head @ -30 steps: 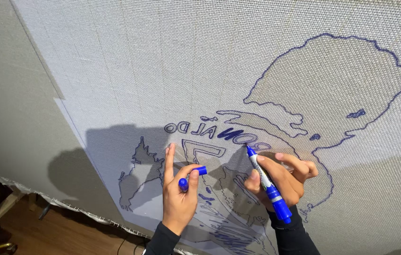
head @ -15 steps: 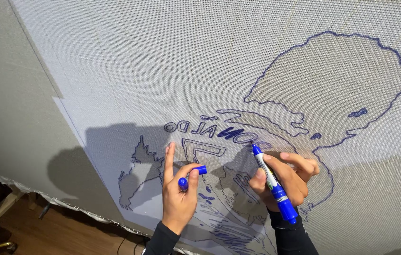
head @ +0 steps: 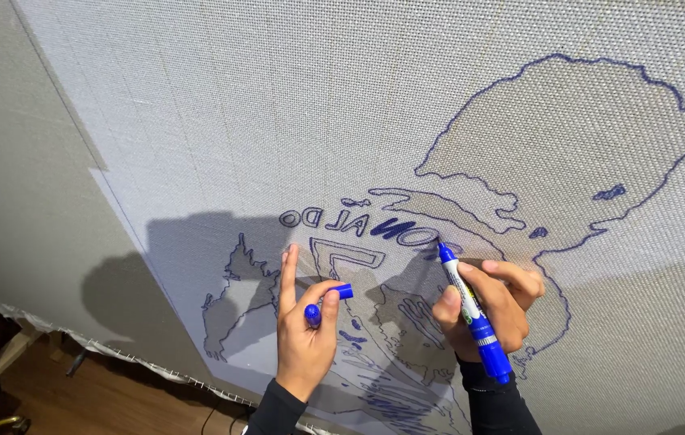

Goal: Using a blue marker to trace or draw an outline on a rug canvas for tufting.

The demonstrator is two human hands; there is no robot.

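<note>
Head view, looking down on a stretched woven canvas [head: 197, 121] carrying a blue outline drawing [head: 552, 145]. Right hand [head: 487, 310] found closed around a blue marker [head: 471, 310], fingers wrapped on the barrel, tip touching the cloth at the inked lettering [head: 359, 221]. Left hand [head: 304, 334] pressed to the canvas just beside, thumb and middle fingers pinching the blue marker cap [head: 328, 302], index finger extended flat against the weave. Hands near each other, not touching. Frayed canvas edge [head: 117, 354] noted lower left, above wooden floor [head: 76, 403].
</note>
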